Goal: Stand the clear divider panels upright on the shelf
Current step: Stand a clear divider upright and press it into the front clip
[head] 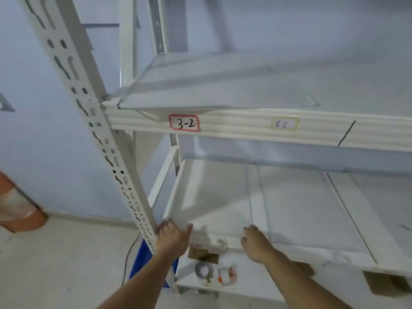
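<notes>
A white metal shelf (289, 192) is seen from above, with a higher shelf (256, 128) over it. On the lower shelf a clear panel (214, 192) is being held at its near edge, at the left end beside the holed post (100, 134). It looks part way up, leaning, but how far it is tipped cannot be told because it is see-through. The left hand (172, 238) is wrapped over the near left corner of the panel, with the fingers curled on it. The right hand (256, 243) is laid on the front edge further right, with the fingers bent down over the edge; whether the panel is pinched there cannot be told. On the higher shelf another clear panel (211, 85) is seen, flat or nearly flat, with a rounded corner, so it is not yet stood up. The job is judged to be near its start: one panel is being lifted and at least one more is left. The panels are smooth, shiny and thin, and light streaks are shown on them. The shelves are made of painted metal with ridged fronts. Two paper labels (184, 123) are stuck on the higher one. Two tape rolls (204, 269) are kept on the bottom board.
</notes>
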A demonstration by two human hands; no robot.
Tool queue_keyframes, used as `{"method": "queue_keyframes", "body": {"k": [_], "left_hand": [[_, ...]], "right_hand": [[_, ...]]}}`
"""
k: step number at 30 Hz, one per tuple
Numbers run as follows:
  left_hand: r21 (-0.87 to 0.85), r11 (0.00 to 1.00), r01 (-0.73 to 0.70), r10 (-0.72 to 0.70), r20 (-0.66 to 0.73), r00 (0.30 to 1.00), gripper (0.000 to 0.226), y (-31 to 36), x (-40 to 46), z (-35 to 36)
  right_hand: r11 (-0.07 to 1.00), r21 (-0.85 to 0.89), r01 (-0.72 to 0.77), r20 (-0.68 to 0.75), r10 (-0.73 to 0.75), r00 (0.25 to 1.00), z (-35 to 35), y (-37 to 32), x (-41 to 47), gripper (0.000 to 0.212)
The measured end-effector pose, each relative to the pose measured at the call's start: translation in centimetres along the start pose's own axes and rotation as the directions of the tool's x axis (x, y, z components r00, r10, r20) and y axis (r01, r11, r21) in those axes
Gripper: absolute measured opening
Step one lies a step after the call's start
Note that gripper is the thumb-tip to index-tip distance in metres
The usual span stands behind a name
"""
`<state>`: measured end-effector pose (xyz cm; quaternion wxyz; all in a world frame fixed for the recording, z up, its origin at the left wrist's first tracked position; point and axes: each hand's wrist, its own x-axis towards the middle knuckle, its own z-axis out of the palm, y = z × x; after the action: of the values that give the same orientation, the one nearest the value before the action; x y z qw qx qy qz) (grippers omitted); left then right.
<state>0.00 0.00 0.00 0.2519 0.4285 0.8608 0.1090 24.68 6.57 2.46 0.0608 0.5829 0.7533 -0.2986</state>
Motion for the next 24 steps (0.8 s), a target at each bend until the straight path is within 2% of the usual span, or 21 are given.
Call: {"method": "queue_keyframes", "body": {"k": [3,8,10,12,14,16,19,22,24], "left_hand": [[-0.104,0.994,0.013,-0.016,-0.031,0.999,0.093,0.8,0.1,0.2],[-0.368,0.918,0.15,-0.155,0.018,0.988,0.081,1.9,1.2,-1.8],[-0.499,0.841,0.21,-0.226,0.029,0.974,0.074,2.0,1.4,-3.2],[-0.725,0.657,0.206,-0.246,0.052,0.968,0.063,2.7,0.9,-4.8],[-0.879,0.455,0.142,-0.167,0.072,0.983,0.049,3.7,-0.2,-6.7],[-0.934,0.353,0.058,-0.033,0.049,0.998,0.039,5.1,-1.9,-8.9],[-0.928,0.362,-0.092,0.209,-0.015,0.978,0.03,7.8,-4.6,-11.8],[-0.924,0.324,-0.206,0.437,-0.047,0.898,0.026,9.4,-5.6,-13.0],[-0.885,0.366,-0.287,0.534,-0.053,0.844,0.034,9.5,-4.7,-12.7]], "right_hand": [[1.0,-0.018,-0.021,-0.058,0.02,0.998,0.7,-0.8,0.3,0.008],[0.99,-0.102,-0.101,-0.069,0.095,0.993,1.8,-2.3,0.4,0.032],[0.978,-0.165,-0.127,-0.079,0.116,0.99,2.1,-2.8,0.3,0.049],[0.97,-0.189,-0.152,-0.093,0.137,0.986,1.7,-3.4,0.2,0.067],[0.969,-0.182,-0.165,-0.117,0.145,0.982,0.6,-4.2,-0.4,0.077],[0.971,-0.172,-0.164,-0.131,0.142,0.981,-1.0,-5.3,-1.0,0.076],[0.984,-0.162,-0.08,-0.214,0.044,0.976,-3.7,-7.7,-1.5,0.06],[0.981,-0.189,0.033,-0.249,-0.08,0.965,-5.4,-9.4,-1.6,0.041],[0.996,-0.072,0.054,-0.252,-0.071,0.965,-6.6,-10.2,-1.8,0.035]]}}
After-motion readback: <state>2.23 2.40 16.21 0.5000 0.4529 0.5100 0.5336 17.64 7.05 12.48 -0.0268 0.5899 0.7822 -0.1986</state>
